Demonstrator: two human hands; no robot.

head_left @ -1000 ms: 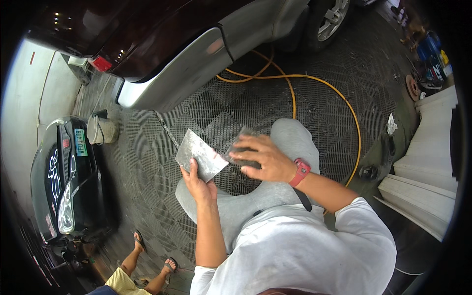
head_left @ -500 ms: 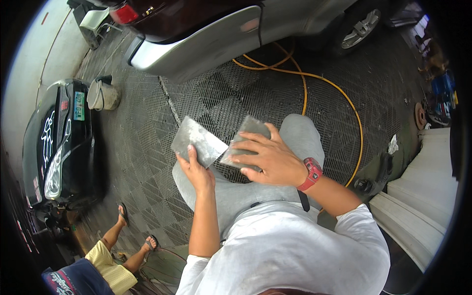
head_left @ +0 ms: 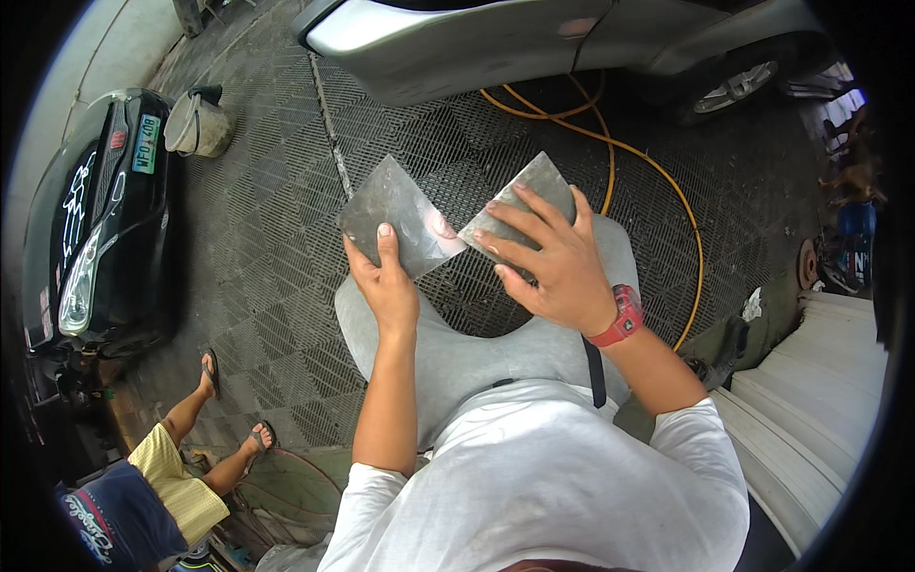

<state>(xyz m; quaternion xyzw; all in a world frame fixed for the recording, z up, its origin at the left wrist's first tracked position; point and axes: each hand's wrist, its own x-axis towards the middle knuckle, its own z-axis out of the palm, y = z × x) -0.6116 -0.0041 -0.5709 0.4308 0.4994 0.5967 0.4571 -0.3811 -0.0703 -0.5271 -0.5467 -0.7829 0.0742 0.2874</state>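
My left hand grips a flat, grey, rectangular metal putty spreader by its near edge, thumb on top. A pink smear shows near that spreader's right corner. With my right hand I hold a second grey metal spreader, its fingers spread across the upper face and the thumb near the lower edge. The two spreaders meet or nearly meet at their inner corners, above the gap between my knees. I cannot tell whether they touch.
A silver and dark vehicle stands ahead, with an orange hose on the dark tiled floor. At left are a black car and a bucket. Another person's sandalled foot is at lower left; white ribbed panels lie at right.
Both spreaders have shifted farther from my body and their angles have changed. The pink smear now shows on the left one. My view has shifted, and both hands keep their holds.
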